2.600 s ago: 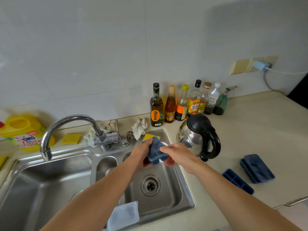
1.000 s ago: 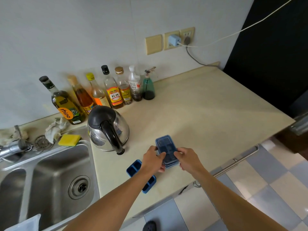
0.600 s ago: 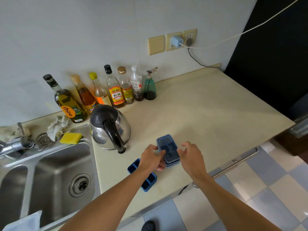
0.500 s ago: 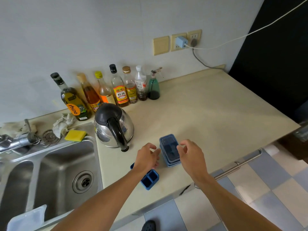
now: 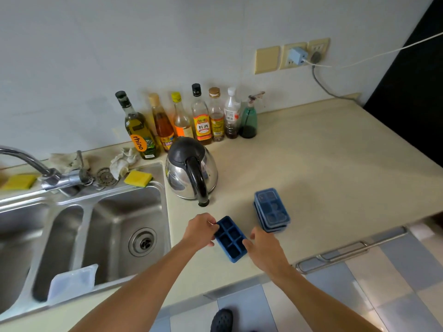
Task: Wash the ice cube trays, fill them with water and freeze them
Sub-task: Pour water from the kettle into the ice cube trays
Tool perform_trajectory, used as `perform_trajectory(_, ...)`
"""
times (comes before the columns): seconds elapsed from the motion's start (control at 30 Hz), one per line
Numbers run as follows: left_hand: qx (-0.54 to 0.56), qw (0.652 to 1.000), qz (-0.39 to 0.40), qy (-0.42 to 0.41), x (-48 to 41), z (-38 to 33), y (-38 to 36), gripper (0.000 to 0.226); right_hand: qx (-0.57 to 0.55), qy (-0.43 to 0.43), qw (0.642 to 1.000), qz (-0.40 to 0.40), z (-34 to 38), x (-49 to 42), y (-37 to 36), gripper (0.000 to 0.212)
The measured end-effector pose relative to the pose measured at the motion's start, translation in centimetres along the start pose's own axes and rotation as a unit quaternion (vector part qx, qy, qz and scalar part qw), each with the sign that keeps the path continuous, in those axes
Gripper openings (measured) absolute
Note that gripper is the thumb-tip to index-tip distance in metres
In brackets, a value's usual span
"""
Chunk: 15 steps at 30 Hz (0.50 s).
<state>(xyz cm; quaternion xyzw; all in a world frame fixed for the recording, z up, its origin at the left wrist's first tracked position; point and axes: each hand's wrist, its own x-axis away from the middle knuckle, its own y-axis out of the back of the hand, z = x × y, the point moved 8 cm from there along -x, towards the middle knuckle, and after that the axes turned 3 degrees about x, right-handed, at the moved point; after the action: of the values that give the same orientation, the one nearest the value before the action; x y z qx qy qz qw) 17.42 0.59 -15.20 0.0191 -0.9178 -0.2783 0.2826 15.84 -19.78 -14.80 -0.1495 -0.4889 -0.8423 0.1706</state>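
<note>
Seen from a camera on the person's head, two bare forearms reach forward over a pale beige tabletop [image 5: 323, 168] beside a stainless steel sink [image 5: 119, 212]. Between the two hands lies an open dark blue ice cube tray [image 5: 230, 238] with two rows of square cells, flat on the tabletop near its front edge. The left hand [image 5: 200, 232] has its fingers [image 5: 212, 226] curled narrowly against the tray's far left corner, touching its rim. The right hand [image 5: 265, 250] has its fingers [image 5: 247, 243] bent against the tray's right long side, thumb raised just beyond; whether the tray is actually gripped or only touched cannot be told. Just beyond the right fingers, apart from the open tray, sits a stack of lidded blue ice cube trays [image 5: 271, 209], the top lid translucent. Beyond the left fingers stands a steel kettle [image 5: 190, 171] with a black lid and handle. Behind the kettle, along the white wall, runs a row of bottles [image 5: 187, 121]: olive oil, sauces and a green spray bottle. To the left of the left fingers, the sink shows a round drain, a curved faucet [image 5: 36, 168] at its back, a yellow sponge [image 5: 138, 178] on its rim, and a clear plastic container [image 5: 72, 281] leaning in the basin. A dark shoe [image 5: 221, 319] shows on the tiled floor below.
</note>
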Motion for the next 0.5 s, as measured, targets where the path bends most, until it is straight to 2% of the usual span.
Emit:
perform_trajectory(0.13, 0.037, 0.999, -0.002, 0.020, -0.2, 0.6, 0.3, 0.007, -0.059, -0.031, 0.997, 0.029, -0.4, -0.4, -1.2, 0.020)
perform_trajectory(0.23, 0.025, 1.000, 0.003, 0.017, -0.3, 0.5, 0.1, 0.011, -0.121, -0.046, 0.991, 0.023, -0.5, -0.2, -1.4, 0.021)
perform_trajectory(0.5, 0.022, 1.000, 0.004, 0.020, -0.3, 0.5, 0.0, 0.018, -0.211, -0.100, 0.972, 0.026, -1.0, 0.2, -0.5, 0.009)
